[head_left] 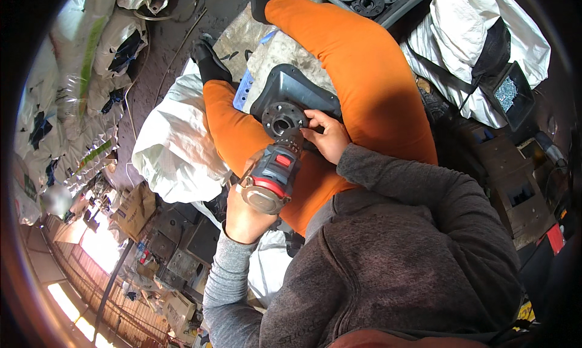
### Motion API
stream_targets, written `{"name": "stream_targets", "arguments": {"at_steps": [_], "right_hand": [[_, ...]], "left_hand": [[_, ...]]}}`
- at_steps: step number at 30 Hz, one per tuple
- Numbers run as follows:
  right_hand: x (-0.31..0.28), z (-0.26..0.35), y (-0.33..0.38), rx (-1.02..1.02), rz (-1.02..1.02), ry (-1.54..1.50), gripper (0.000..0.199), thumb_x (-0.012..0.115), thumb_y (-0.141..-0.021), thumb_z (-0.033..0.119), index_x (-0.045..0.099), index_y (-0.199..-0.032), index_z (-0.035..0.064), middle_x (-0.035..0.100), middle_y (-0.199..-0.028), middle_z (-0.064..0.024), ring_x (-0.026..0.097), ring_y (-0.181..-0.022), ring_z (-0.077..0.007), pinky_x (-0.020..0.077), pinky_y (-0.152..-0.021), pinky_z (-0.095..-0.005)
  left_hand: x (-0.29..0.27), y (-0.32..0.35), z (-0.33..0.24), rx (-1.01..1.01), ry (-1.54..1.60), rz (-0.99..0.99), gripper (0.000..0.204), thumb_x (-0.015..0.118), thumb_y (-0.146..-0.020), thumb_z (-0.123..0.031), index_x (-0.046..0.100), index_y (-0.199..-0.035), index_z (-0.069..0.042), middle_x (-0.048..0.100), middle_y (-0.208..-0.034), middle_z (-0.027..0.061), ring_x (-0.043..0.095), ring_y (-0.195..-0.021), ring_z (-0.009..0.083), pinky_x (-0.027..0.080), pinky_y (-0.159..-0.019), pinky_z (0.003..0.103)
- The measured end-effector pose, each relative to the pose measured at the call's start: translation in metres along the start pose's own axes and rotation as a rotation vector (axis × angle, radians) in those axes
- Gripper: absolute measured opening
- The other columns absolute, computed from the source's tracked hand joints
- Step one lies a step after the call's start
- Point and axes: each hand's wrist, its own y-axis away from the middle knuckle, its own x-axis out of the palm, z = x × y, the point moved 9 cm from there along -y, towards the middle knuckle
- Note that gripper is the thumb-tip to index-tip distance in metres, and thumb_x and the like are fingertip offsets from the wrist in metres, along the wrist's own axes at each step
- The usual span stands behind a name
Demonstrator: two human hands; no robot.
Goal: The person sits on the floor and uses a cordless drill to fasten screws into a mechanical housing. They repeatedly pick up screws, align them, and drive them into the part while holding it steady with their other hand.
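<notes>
Flange (285, 111), black, round, with holes

A workshop: a power drill (274, 173) in the left hand (245, 222), round black parts (368, 4) piled beyond the right hand (331, 140), small metal pieces (506, 94) in a bin (525, 103) farther right, sacks (76, 63) well left

1 power drill (277, 172): grey and black housing, red switch on top, red band around the rear, tan end cap; held with the chuck pointing at the disc.
1 flanged disc (283, 117): black, round, large central opening, smaller holes around it; held at the chuck's end, over the near end of 1 black tray (303, 88).
</notes>
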Motion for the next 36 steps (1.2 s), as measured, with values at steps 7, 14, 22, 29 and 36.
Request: {"name": "stream_targets", "arguments": {"at_steps": [7, 14, 22, 29, 36], "right_hand": [[-0.004, -0.009, -0.003, -0.01, 0.022, -0.101, 0.046, 0.07, -0.085, 0.004, 0.055, -0.129, 0.0011, 0.061, -0.091, -0.0045, 0.058, -0.086, -0.0121, 0.0481, -0.079, -0.0277], [0.016, -0.035, -0.03, -0.085, 0.133, -0.466, 0.04, 0.046, -0.096, 0.005, 0.048, -0.136, 0.0023, 0.062, -0.104, -0.0075, 0.06, -0.095, -0.0159, 0.0533, -0.08, -0.0302], [-0.02, -0.008, -0.028, 0.0, 0.106, -0.349, 0.049, 0.067, -0.091, 0.027, 0.048, -0.136, 0.0165, 0.06, -0.118, 0.0062, 0.054, -0.101, -0.0081, 0.0364, -0.084, -0.0277], [0.028, 0.116, 0.027, -0.334, 0.706, -0.549, 0.032, 0.058, -0.096, 0.014, 0.054, -0.127, 0.0074, 0.06, -0.124, -0.0059, 0.057, -0.114, -0.0183, 0.0438, -0.1, -0.0375], [0.143, 0.136, 0.139, -0.438, 0.998, 0.136, 0.063, 0.062, -0.092, 0.013, 0.034, -0.147, 0.0015, 0.056, -0.13, -0.0107, 0.053, -0.117, -0.0184, 0.0412, -0.099, -0.0324]], "left_hand": [[0.007, -0.003, 0.006, 0.14, -0.12, -0.084, 0.036, 0.076, -0.07, -0.011, 0.067, -0.104, -0.004, 0.07, -0.095, 0.013, 0.068, -0.084, 0.0307, 0.055, -0.077, 0.038], [-0.005, 0.05, 0.001, -0.029, 0.221, -0.269, 0.068, 0.074, -0.078, -0.022, 0.044, -0.137, -0.008, 0.069, -0.095, 0.0174, 0.069, -0.089, 0.033, 0.055, -0.077, 0.04], [0.135, 0.12, 0.047, -0.041, 0.057, -0.063, 0.079, 0.067, -0.076, -0.014, 0.032, -0.147, -0.009, 0.06, -0.121, 0.0232, 0.064, -0.1, 0.0404, 0.053, -0.082, 0.046], [0.054, 0.167, 0.108, -0.026, 0.932, -0.709, 0.103, 0.074, -0.083, -0.041, 0.01, -0.155, -0.006, 0.031, -0.153, 0.0222, 0.032, -0.141, 0.0347, 0.038, -0.107, 0.044], [0.004, 0.277, 0.127, -0.203, 1.008, -1.163, 0.036, 0.074, -0.085, -0.028, 0.068, -0.105, 0.001, 0.071, -0.09, 0.006, 0.067, -0.081, 0.0189, 0.054, -0.078, 0.033]]}}
